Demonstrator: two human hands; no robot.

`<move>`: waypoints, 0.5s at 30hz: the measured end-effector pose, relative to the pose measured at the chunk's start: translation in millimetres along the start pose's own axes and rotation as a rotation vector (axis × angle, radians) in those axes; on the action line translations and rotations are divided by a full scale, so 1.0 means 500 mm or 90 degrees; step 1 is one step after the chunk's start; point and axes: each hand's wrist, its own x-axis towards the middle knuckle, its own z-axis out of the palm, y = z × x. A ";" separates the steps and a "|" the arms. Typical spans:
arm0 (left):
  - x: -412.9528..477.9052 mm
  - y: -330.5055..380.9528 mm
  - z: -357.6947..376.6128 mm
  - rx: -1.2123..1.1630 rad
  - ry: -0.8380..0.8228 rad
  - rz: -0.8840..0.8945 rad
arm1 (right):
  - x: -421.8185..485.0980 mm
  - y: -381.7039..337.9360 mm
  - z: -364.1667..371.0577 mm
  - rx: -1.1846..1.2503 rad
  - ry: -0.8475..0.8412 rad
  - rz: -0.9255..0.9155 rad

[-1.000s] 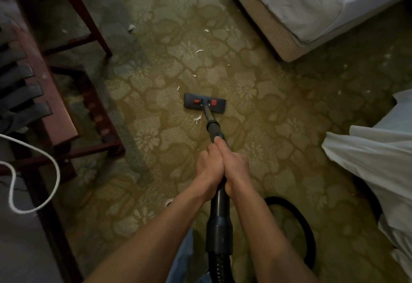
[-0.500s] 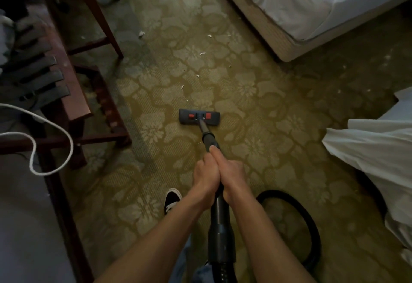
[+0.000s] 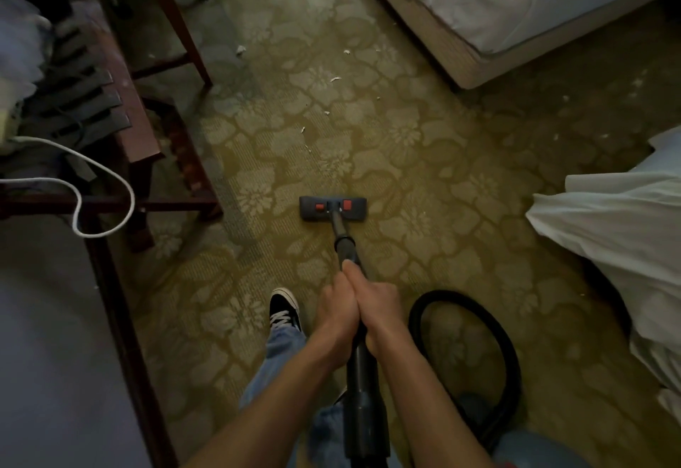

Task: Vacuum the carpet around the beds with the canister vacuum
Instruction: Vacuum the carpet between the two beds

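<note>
Patterned olive carpet [image 3: 405, 173] fills the floor between two beds. One bed [image 3: 516, 7] stands at the far right, and a white sheet [image 3: 619, 231] hangs off another at the near right. The vacuum's floor head [image 3: 333, 208] lies flat on the carpet mid-scene, with two red tabs on top. Its dark wand [image 3: 342, 239] slants back from the head to the person. The left hand [image 3: 337, 307] and right hand [image 3: 379, 305] grip the wand side by side and touch each other, fingers curled round the tube. A black hose [image 3: 512, 368] loops on the carpet just right of the arms. White scraps [image 3: 335, 79] dot the carpet beyond the head. A black shoe [image 3: 283, 311] stands left of the hands. A wooden rack [image 3: 136, 128] with dark straps stands on the left, a white cord [image 3: 110, 173] looping across it.
</note>
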 end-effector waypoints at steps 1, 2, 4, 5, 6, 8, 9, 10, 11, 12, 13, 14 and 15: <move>-0.011 -0.010 0.001 0.011 0.009 0.002 | -0.004 0.016 -0.002 -0.010 -0.005 0.008; -0.019 -0.021 0.002 0.019 0.015 0.006 | -0.012 0.028 -0.002 -0.014 -0.021 0.022; -0.032 -0.041 0.001 0.024 0.021 0.003 | -0.016 0.062 0.000 -0.007 -0.047 0.025; -0.038 -0.050 0.001 0.018 0.023 -0.005 | -0.013 0.075 -0.002 -0.008 -0.050 0.028; -0.041 -0.057 0.002 0.010 0.027 -0.015 | -0.014 0.084 -0.004 -0.020 -0.044 0.043; -0.045 -0.072 0.004 0.000 0.032 -0.030 | -0.032 0.086 -0.013 -0.013 -0.067 0.039; -0.046 -0.078 0.006 -0.007 0.029 -0.031 | -0.032 0.093 -0.015 -0.006 -0.079 0.036; -0.047 -0.081 0.008 -0.010 0.025 -0.032 | -0.040 0.089 -0.022 -0.006 -0.074 0.029; -0.049 -0.082 0.010 -0.008 0.023 -0.033 | -0.039 0.091 -0.023 -0.015 -0.056 0.028; -0.049 -0.080 0.011 -0.008 0.023 -0.035 | -0.040 0.090 -0.025 -0.016 -0.049 0.029; -0.050 -0.076 0.011 -0.014 0.028 -0.036 | -0.033 0.095 -0.022 -0.022 -0.058 0.032; -0.052 -0.069 0.010 -0.024 0.028 -0.043 | -0.041 0.083 -0.022 -0.024 -0.067 0.023; -0.052 -0.062 0.008 -0.032 0.025 -0.046 | -0.040 0.073 -0.022 -0.032 -0.079 0.019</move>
